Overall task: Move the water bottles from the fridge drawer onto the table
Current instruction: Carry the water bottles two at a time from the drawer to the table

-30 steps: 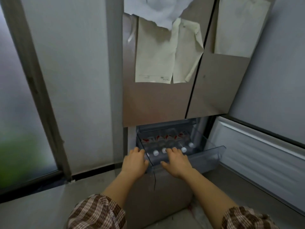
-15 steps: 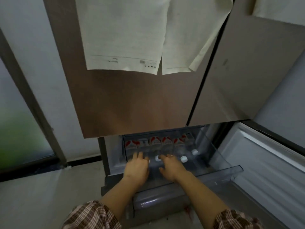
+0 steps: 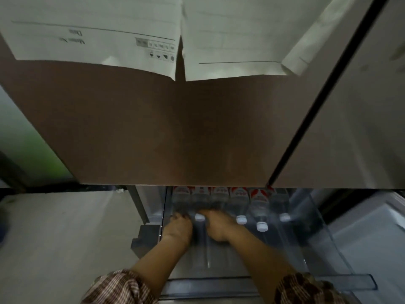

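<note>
Now we were at the pick-up step: our left hand (image 3: 178,228) and right hand (image 3: 217,229) rested on the necks of two of the clear plastic water bottles with red labels and white caps (image 3: 259,205), which lay side by side in the pulled-out transparent plastic fridge drawer (image 3: 341,260). Dim blur hid whether either hand's fingers were curled round a bottle. Next, we judged, each hand needed a firm wrap round one neck, then a lift clear of the drawer's front wall.
</note>
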The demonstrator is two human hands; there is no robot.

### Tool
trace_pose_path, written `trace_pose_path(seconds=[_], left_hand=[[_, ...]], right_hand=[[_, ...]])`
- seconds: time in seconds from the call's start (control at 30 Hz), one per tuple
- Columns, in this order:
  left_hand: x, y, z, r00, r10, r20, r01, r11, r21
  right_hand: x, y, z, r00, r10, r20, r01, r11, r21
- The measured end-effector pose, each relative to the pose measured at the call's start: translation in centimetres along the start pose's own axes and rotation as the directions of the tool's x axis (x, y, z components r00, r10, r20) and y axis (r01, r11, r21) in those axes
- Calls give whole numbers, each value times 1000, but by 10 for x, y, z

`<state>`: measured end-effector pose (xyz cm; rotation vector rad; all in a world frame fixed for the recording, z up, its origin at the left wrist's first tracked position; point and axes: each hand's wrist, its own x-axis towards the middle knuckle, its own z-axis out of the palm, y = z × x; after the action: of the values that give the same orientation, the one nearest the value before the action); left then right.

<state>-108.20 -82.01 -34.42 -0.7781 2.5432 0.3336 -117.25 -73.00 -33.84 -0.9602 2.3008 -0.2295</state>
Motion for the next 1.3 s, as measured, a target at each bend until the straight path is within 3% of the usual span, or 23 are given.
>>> trace_pose_path(seconds=[0.23,0.57,0.87,1.1,1.2,1.3], left_hand=[[8,4,2,999,-46,-17,46,999,18],[-3,3,-8,993,66,101,-79,989,128],[-21,3,-11,998,66,-21,-63,990,127],[-68,-5,-50,944,229,-237,-146,935,323],[-84,-10,-64,896,304,-324,-194,924,329],[-95,-11,-73,872,308,-381,-231,944,235]], right_hand=[[-1,7,-2,997,-66,34,68,997,-34],[-26,5,-14,978,-68,198,75,997,-26],[-42,7,-17,985,-66,159,56,996,64],[-75,11,-36,989,-147,0,147,987,71],[-96,4,-48,954,-228,-194,201,968,-149],[-112,-7,-57,859,-343,-379,243,927,-287]])
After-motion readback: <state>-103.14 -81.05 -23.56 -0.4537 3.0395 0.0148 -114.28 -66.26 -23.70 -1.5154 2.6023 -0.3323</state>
